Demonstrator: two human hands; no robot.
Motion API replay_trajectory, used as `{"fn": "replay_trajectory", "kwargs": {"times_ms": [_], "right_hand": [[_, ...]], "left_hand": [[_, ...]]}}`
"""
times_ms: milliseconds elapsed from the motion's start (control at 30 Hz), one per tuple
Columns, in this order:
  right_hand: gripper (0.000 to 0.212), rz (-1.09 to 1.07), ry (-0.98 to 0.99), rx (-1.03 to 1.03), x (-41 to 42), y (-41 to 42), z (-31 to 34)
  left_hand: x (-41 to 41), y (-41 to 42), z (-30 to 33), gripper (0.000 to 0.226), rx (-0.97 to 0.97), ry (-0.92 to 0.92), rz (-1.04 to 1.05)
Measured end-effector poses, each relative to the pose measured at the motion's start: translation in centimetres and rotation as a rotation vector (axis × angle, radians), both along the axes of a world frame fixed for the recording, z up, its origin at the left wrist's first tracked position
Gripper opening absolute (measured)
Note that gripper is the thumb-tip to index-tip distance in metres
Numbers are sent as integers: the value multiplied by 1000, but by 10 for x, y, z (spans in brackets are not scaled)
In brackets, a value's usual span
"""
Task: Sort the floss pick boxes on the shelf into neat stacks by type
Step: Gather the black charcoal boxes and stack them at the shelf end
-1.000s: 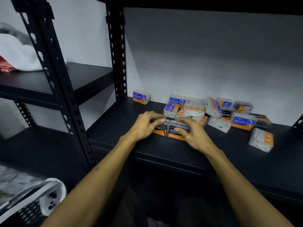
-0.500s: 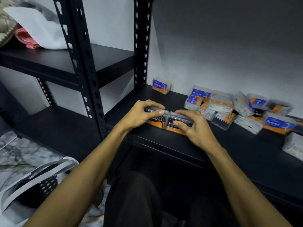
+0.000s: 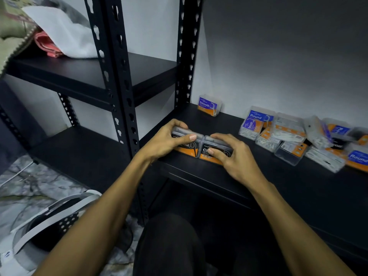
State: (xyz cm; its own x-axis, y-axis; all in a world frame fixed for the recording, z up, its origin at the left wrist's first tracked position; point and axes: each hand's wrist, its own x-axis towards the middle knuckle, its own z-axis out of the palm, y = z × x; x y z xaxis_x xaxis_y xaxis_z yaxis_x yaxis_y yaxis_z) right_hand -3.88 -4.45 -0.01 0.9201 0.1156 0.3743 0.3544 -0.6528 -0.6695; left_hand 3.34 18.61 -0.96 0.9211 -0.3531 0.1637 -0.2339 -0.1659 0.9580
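Two black-and-orange charcoal floss pick boxes stand side by side at the front left of the black shelf (image 3: pixel 258 188). My left hand (image 3: pixel 165 139) grips the left charcoal box (image 3: pixel 188 149), thumb across its front and fingers over its top. My right hand (image 3: pixel 233 154) grips the right charcoal box (image 3: pixel 209 154) the same way. A lone blue-and-orange Smooth box (image 3: pixel 209 105) stands at the back by the wall. A loose pile of Round, Smooth and charcoal boxes (image 3: pixel 298 136) lies jumbled to the right.
A black perforated upright post (image 3: pixel 117 100) stands just left of my left hand. A neighbouring shelf unit holds folded cloths (image 3: pixel 53 34) on its upper level. A white perforated basket (image 3: pixel 39 232) sits on the marble-pattern floor at lower left. My dark-clad knee fills the bottom centre.
Both hands have slid the two charcoal boxes left along the shelf's front edge toward the post. The camera has turned left, so the pile sits farther right.
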Motion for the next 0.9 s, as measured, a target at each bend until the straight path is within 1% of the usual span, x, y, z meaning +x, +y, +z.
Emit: {"fn": "replay_trajectory", "kwargs": {"times_ms": [67, 133, 433, 567, 800, 900], "right_hand": [[43, -1, -9, 21, -1, 0, -1], [44, -6, -13, 53, -2, -1, -1], [45, 30, 37, 113, 0, -4, 2], [46, 45, 60, 117, 2, -7, 3], [49, 42, 67, 150, 1, -8, 2], [60, -16, 34, 166, -1, -8, 2]], "left_hand": [[0, 0, 0, 55, -20, 24, -14], [-3, -1, 2, 54, -22, 31, -28], [-5, 2, 7, 33, -29, 20, -49], [-6, 2, 10, 29, -34, 42, -65], [-13, -1, 9, 33, -33, -2, -27], [-19, -3, 9, 39, -70, -21, 33]]}}
